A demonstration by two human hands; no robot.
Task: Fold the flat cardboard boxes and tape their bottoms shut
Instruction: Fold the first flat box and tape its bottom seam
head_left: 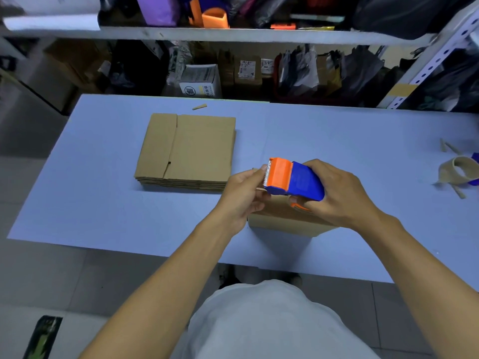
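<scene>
Head view: the right hand (pixel 337 195) grips a blue-and-orange dispenser (pixel 293 180) above a folded box (pixel 287 218) on the desk (pixel 337 136). The left hand's (pixel 241 195) fingers (pixel 259 170) pinch at its toothed edge, probably for the tape end. A stack (pixel 186 149) of flat boxes lies just beyond. Cardboard likely light, stiff; best held by its edges. What the box holds is hidden.

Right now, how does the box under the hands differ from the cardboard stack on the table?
The folded box stands erected as a solid block; the flat box stack lies as collapsed sheets. The folded box sits near the table's front edge beneath both hands and the tape dispenser; the stack lies farther back, to the left, untouched. Both are plain brown corrugated cardboard.
</scene>
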